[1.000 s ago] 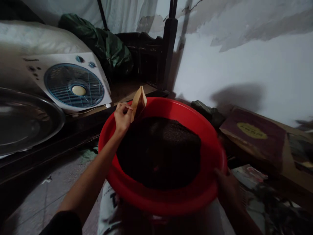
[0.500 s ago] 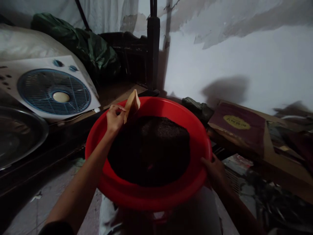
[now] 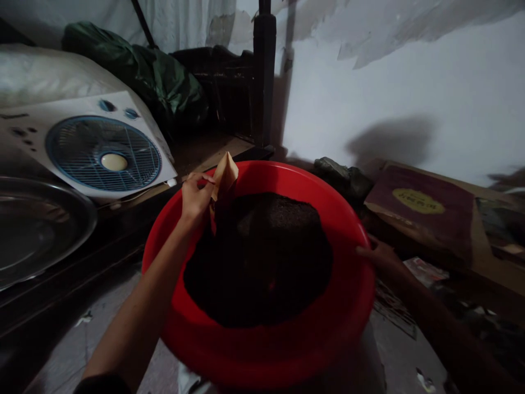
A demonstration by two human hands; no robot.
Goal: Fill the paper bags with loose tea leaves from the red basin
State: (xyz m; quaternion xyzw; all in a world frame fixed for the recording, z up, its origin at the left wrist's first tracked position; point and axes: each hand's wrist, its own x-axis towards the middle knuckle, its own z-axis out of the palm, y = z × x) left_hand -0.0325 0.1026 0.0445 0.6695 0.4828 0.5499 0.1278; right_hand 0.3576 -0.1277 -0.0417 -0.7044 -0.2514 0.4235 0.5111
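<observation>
A wide red plastic basin (image 3: 262, 358) sits in front of me, over my lap. Dark, loose, soil-like stuff (image 3: 283, 219) lies heaped inside it, in deep shade on the near side. My left hand (image 3: 197, 198) is at the far left rim, its thumb and fingers pinched on a folded piece of brown paper (image 3: 226, 174). That paper stands on edge over the inside of the rim. At the right rim, my right hand (image 3: 379, 257) grips the basin, thumb on top and the other fingers mostly hidden below the edge.
A white box fan (image 3: 114, 161) and a metal bowl (image 3: 39, 230) are on the left, before a green bundle (image 3: 176, 93). A maroon box (image 3: 422, 205) lies on the right against the white wall (image 3: 394, 93). A dark post (image 3: 264, 76) rises behind the basin.
The basin appears larger and more tipped toward me, its right rim shifted rightward. My right hand has gone up and right with it. The paper has turned a little in my left fingers.
</observation>
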